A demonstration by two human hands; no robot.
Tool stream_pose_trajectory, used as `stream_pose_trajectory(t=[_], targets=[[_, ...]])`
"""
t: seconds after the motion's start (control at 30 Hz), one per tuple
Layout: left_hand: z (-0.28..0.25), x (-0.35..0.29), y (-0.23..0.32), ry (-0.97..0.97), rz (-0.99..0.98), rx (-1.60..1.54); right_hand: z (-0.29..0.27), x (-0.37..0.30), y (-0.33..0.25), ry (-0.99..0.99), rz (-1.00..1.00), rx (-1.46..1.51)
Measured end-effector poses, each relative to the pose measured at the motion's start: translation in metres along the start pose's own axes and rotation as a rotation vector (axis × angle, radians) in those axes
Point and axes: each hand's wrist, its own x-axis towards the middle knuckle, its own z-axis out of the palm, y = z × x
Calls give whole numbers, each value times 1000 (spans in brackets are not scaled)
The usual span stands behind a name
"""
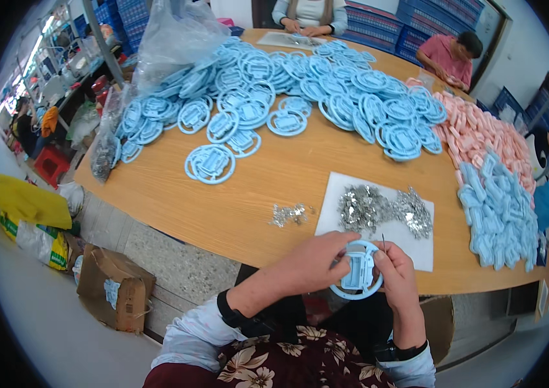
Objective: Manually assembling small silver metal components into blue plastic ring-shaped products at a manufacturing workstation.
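Observation:
In front of me, at the table's near edge, I hold a round light-blue plastic part (356,273), a ring with a rectangular frame inside. My left hand (319,257) grips its upper left side, with the fingers bent over the top. My right hand (398,266) pinches its right side between thumb and fingers. A thin dark rod-like tip (383,238) sticks up from the right hand; the rest of it is hidden. Just beyond my hands, a white mat (422,257) bears two piles of small silvery metal pieces (363,205). More metal pieces (288,215) lie left of it.
A large heap of similar blue rings (365,107) spreads across the wooden table (261,194). Pink parts (488,139) and blue curved parts (497,216) are piled at the right. Two people sit across the table. A cardboard box (116,288) stands on the floor at left.

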Motion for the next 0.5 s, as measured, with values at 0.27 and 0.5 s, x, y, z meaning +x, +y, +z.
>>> stream_pose_trajectory(t=[0.27, 0.5], targets=[[16, 1, 3, 65, -51, 5, 7, 3, -11, -6, -145, -95], [10, 10, 1, 76, -116, -257, 4, 3, -8, -28, -162, 133]])
